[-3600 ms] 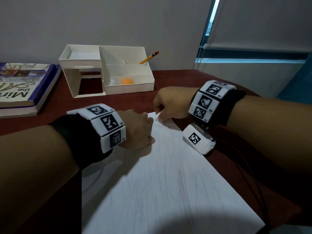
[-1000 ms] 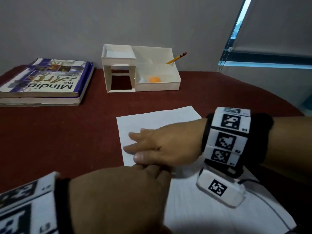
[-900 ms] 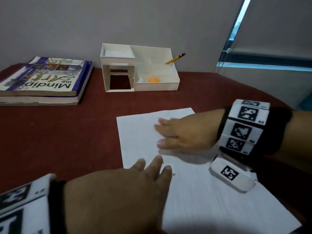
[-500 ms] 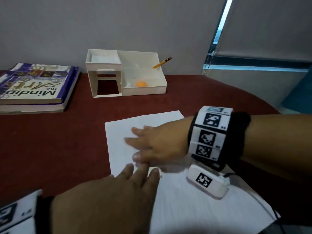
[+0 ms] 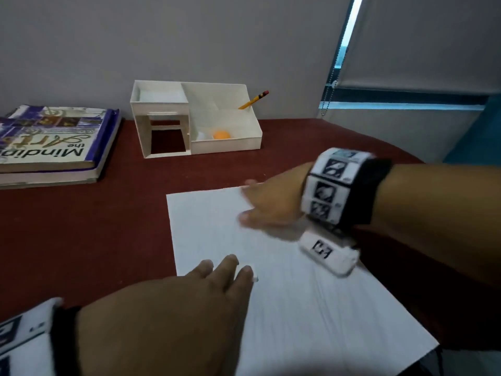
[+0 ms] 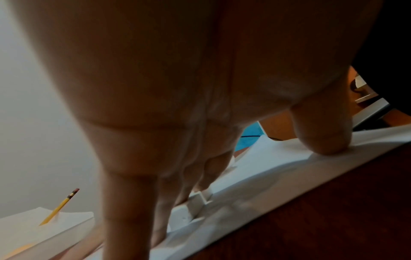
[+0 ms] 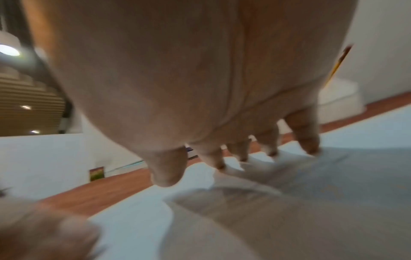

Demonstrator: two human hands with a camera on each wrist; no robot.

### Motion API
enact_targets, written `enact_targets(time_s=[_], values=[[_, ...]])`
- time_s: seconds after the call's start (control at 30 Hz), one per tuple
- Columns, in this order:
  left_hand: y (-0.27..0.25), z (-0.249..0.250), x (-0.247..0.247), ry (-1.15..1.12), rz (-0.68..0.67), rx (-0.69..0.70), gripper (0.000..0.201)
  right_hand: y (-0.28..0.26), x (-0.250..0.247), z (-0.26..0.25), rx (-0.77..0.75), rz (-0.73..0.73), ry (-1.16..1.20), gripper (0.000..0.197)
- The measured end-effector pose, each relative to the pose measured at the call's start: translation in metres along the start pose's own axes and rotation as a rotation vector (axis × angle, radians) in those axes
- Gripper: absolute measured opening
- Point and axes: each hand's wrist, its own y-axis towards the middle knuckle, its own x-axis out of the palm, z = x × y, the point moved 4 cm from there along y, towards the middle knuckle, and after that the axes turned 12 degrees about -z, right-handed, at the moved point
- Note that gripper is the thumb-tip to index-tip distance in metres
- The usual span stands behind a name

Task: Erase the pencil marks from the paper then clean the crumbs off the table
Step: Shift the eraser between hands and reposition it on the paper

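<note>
A white sheet of paper [image 5: 298, 308] with faint pencil lines lies on the dark red table [image 5: 81, 240]. My left hand [image 5: 227, 267] rests flat on the sheet's near left part, fingers straight and thumb [image 6: 327, 140] pressing the paper. A small white eraser [image 6: 196, 202] sits under those fingertips, and a bit of it peeks out by the index finger [image 5: 254, 279]. My right hand [image 5: 249, 202] is blurred with motion. It lies flat over the far right part of the sheet, its straight fingertips [image 7: 309, 146] brushing the paper. No crumbs can be made out.
A white desk organizer [image 5: 225, 143] stands at the back, holding a yellow pencil [image 5: 253, 100] and an orange ball [image 5: 221, 135]. Stacked books [image 5: 54, 142] lie at the back left. A window blind with a bead chain [image 5: 329, 85] is at the right.
My right hand has swept back and forth over the paper and now sits further right, near the far corner. The left hand has stayed pressed on the sheet.
</note>
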Motion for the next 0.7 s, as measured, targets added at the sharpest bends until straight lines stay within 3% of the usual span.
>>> enact_targets(time_s=[0.07, 0.13, 0.17, 0.23, 0.3, 0.33, 0.4, 0.47, 0.53, 0.6, 0.7], values=[[0.0, 0.0, -0.001, 0.027, 0.074, 0.033, 0.044, -0.01, 0.001, 0.041, 0.207, -0.088, -0.011, 0.079], [0.0, -0.001, -0.001, 0.043, 0.078, 0.044, 0.046, -0.012, -0.004, 0.045, 0.305, 0.022, -0.127, 0.075], [0.0, -0.003, -0.002, 0.035, 0.069, 0.044, 0.047, -0.01, -0.006, 0.033, 0.258, 0.131, -0.137, 0.068], [0.001, -0.003, 0.001, 0.054, -0.004, 0.017, 0.052, -0.009, -0.003, -0.015, -0.035, 0.284, -0.071, 0.054], [0.005, -0.001, -0.001, 0.125, -0.071, 0.016, 0.066, -0.014, 0.013, -0.051, -0.25, 0.257, -0.109, 0.05], [0.007, -0.002, -0.002, 0.156, -0.091, -0.001, 0.071, -0.02, 0.019, -0.052, -0.252, 0.218, -0.112, 0.052], [0.006, -0.004, -0.004, 0.133, -0.078, -0.019, 0.069, -0.021, 0.03, -0.017, -0.091, 0.092, -0.011, 0.065], [0.002, -0.002, -0.001, 0.046, 0.01, 0.053, 0.053, -0.028, 0.036, 0.025, 0.191, -0.028, -0.002, 0.083], [0.0, -0.004, 0.003, 0.054, 0.087, 0.087, 0.048, -0.029, 0.031, 0.041, 0.328, -0.026, -0.035, 0.086], [0.002, -0.001, 0.0, 0.041, 0.129, 0.108, 0.047, -0.028, 0.026, 0.024, 0.234, 0.105, 0.008, 0.074], [0.003, -0.003, -0.001, 0.088, 0.225, 0.136, 0.04, -0.03, 0.029, -0.02, -0.143, 0.146, 0.055, 0.06]])
